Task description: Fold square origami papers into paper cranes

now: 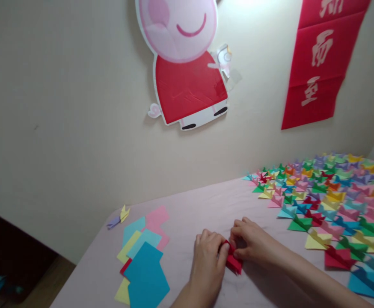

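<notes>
Seen from above, two bare hands meet near the front middle of a table (206,205) covered in pale pink. The left hand (208,261) and the right hand (251,244) work together on a small red folded paper (234,262), which lies on the table between them, close to the near edge. The left hand's fingers (206,237) are curled, with the thumb pinching the paper's left end. The right hand's fingers (242,224) are bent and pressed together over the paper's right side, gripping it from above. To the left, just beside the left hand, lies a loose stack of square paper sheets (145,261) in blue, teal, yellow, pink and red, overlapping one another. Farther left, near the table's far corner, sit two small folded pieces (119,216), one yellow and one purple. The right side of the table is filled with rows of folded paper shapes (328,201) in many colours, reaching to the far edge. On the cream wall behind hang a cartoon pig cutout (183,64) in a red dress and a red banner (322,60) with pale characters.
</notes>
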Demonstrator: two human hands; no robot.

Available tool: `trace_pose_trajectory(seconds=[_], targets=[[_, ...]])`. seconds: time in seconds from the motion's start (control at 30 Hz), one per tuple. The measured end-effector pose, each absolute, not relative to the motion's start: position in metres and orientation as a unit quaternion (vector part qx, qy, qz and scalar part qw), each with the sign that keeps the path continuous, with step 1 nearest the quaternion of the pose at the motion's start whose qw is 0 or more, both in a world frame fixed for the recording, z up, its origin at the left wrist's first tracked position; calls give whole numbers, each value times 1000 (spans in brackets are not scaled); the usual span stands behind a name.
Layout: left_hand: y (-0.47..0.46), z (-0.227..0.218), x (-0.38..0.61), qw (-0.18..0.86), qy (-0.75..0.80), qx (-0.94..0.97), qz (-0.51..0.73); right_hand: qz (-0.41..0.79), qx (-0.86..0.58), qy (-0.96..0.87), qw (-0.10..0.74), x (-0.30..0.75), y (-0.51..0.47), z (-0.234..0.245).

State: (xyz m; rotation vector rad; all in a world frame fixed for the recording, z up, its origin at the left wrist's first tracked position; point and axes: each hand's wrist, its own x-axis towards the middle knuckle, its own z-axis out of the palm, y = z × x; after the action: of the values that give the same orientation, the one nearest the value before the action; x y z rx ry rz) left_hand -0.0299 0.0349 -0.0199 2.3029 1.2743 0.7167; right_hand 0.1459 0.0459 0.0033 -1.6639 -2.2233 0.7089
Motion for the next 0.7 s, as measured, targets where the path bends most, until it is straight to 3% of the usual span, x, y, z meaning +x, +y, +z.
trace_pose_trajectory(seconds=[0.2, 0.37, 0.5, 0.7], targets=[[37, -21, -29, 197, 456, 836, 235, 289, -551, -770, 144, 154, 50, 5], [36, -21, -27, 185, 466, 832, 236, 342, -526, -750, 210, 162, 49, -4], [35, -20, -26, 191, 471, 824, 249, 330, -520, -751, 240, 161, 50, -15], [34, -22, -26, 209, 473, 814, 264, 279, -551, -760, 205, 153, 46, -10]])
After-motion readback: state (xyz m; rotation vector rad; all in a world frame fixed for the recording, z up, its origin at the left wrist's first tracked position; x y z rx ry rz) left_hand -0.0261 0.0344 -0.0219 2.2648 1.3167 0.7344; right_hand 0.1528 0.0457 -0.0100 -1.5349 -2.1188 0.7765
